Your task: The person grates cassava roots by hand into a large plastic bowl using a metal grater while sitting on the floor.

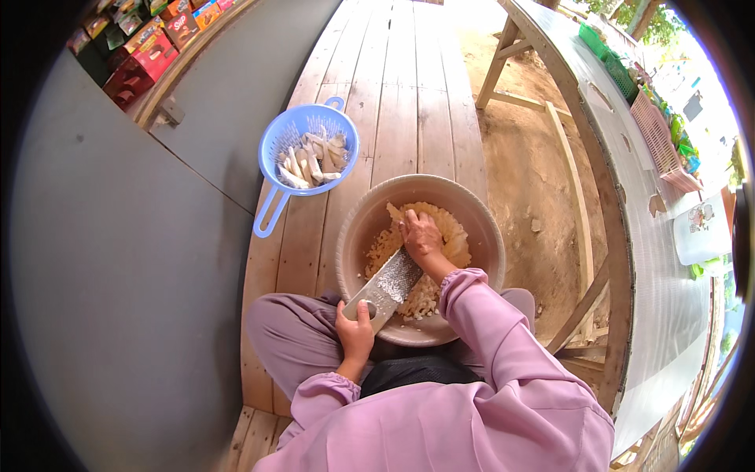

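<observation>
A wide brown basin [349,251] rests at my lap, with a crumbly pale-yellow food mass [455,236] in it. A flat metal grater [392,286] slants across the near left rim, its far end down in the basin. White shreds cling to its surface. My left hand [356,339] grips the near end by the round hole, thumb on top. Over the far end, my right hand [423,236] reaches into the basin with its fingers bent down at the mass. Whether those fingers hold a piece is hidden.
A blue plastic colander [266,156] with pale elongated food pieces [312,159] stands on the wooden plank bench [398,118]. A grey wall [135,253] borders the left. To the right are bare ground [519,194] and a raised table [655,265] bearing baskets [652,127]. Packaged goods [153,53] sit upper left.
</observation>
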`<state>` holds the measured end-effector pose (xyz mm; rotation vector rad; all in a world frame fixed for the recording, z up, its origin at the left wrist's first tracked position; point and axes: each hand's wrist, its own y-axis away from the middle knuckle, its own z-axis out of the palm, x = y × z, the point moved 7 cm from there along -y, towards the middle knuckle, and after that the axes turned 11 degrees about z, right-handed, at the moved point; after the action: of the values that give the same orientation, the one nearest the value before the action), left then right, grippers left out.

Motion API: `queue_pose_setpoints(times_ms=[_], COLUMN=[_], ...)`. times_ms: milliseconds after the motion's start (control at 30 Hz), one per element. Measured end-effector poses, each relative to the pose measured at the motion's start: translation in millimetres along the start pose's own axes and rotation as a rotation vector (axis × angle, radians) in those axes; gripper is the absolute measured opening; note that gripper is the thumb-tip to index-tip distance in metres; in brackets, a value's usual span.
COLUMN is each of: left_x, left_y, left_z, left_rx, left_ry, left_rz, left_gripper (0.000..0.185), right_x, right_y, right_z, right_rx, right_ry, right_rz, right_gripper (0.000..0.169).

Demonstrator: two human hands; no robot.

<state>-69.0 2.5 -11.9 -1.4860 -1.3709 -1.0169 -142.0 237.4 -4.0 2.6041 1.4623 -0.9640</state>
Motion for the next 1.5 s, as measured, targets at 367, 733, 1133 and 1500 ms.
queue_pose_setpoints(times_ms=[367, 733, 1133, 1500], left_x=[5.7, 3.9, 2.5, -0.3], left_y=[-2.7, -1.5, 0.4, -1.6], left_z=[0.7, 1.2, -4.7, -4.2], left_rx=[0.0, 0.002, 0.009, 0.056], left_ry=[-0.077, 0.011, -0.018, -0.062], left_rz=[0.014, 0.034, -0.023, 0.041], left_gripper=[0.053, 0.042, 0.051, 0.054], right_x=[40.5, 29.0, -11.6, 63.5], right_y=[-13.4, -2.1, 9.4, 29.8], right_z=[7.2, 8.1, 9.0, 3.5], right_rx=[0.029, -0.14, -0.245, -0.77], right_ry=[0.094, 0.039, -0.023, -1.375], right_rz=[0.09, 0.084, 0.072, 0.958], right_gripper=[0.018, 0.021, 0.02, 0.028])
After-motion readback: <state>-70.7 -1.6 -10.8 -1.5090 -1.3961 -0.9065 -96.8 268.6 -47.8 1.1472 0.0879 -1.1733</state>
